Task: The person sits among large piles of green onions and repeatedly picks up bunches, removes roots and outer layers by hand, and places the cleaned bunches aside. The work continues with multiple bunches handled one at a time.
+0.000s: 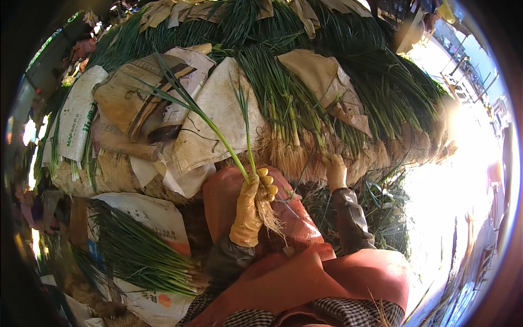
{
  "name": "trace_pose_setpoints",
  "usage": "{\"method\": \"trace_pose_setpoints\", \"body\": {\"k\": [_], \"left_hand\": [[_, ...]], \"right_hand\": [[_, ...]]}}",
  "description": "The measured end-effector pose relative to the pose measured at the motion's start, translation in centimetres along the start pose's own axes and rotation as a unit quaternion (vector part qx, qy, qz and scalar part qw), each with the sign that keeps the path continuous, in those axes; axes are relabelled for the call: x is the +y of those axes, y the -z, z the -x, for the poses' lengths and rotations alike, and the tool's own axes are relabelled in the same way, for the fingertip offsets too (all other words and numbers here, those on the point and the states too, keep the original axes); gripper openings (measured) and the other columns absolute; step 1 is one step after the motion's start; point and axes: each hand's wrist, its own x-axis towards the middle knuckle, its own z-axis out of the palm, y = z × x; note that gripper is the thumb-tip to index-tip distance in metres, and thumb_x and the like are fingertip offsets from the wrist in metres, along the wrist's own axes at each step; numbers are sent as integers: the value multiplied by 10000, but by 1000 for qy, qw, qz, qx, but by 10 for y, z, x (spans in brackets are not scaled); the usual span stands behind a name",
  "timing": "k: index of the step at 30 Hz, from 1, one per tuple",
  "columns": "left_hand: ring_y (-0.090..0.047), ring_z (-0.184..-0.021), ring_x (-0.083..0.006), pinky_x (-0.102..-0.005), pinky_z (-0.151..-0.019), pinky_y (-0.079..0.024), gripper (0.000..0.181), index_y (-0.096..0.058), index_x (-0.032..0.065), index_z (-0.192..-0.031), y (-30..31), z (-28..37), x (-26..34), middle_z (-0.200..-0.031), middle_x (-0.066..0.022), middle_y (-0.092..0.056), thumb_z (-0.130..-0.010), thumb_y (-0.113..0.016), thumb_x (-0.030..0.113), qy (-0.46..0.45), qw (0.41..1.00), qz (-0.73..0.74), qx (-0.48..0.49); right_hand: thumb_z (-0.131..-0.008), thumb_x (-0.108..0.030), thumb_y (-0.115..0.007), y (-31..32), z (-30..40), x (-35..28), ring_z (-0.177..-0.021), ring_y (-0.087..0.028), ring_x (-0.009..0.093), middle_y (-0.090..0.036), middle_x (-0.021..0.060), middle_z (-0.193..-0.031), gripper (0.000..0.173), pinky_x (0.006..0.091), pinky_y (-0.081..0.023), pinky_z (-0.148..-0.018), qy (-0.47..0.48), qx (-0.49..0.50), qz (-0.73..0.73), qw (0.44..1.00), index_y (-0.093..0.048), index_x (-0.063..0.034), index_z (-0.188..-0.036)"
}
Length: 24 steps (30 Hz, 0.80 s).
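Note:
My left hand (250, 212), in a yellow rubber glove, is closed around a couple of green onions (222, 139). Their green leaves point up and away from me, while their pale roots (269, 214) hang below my fingers over an orange waterproof apron (286, 269). At the near edge of a large heap of green onions (282, 90), my gloved right hand (336, 169) pinches the lower end of a stalk (318, 133). The fingertips of that hand are partly hidden. Root ends along the heap's edge face me.
Plastic and paper sacks (226, 110) lie over parts of the heap. At lower left, a sorted bunch of green onions (147, 249) rests on a printed white sack (143, 208). Loose leaves (380, 212) litter the ground at right, beside bright sunlit ground.

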Motion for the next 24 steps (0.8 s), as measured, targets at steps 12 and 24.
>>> {"method": "trace_pose_setpoints", "body": {"k": [12,24], "left_hand": [[-470,-649,-152,-286,-596,-392,283,-512,125,-720,-14,1,-33,-757,-23,-531,-950,-601,264,161,982,79,67],[-592,-777,-144,-288,-743,-512,366,-575,85,-1274,8,9,-46,-891,10,-609,-998,-524,320,117,990,66,47]], "right_hand": [[-934,-323,-518,66,124,10,-789,-684,317,-694,142,-856,279,440,-549,-642,120,-394,288,865,-703,-115,-945],[-845,-332,-669,-9,-100,-112,-925,-663,346,-688,171,-947,328,440,-520,-802,-63,-100,52,992,-679,-56,-1021]]}}
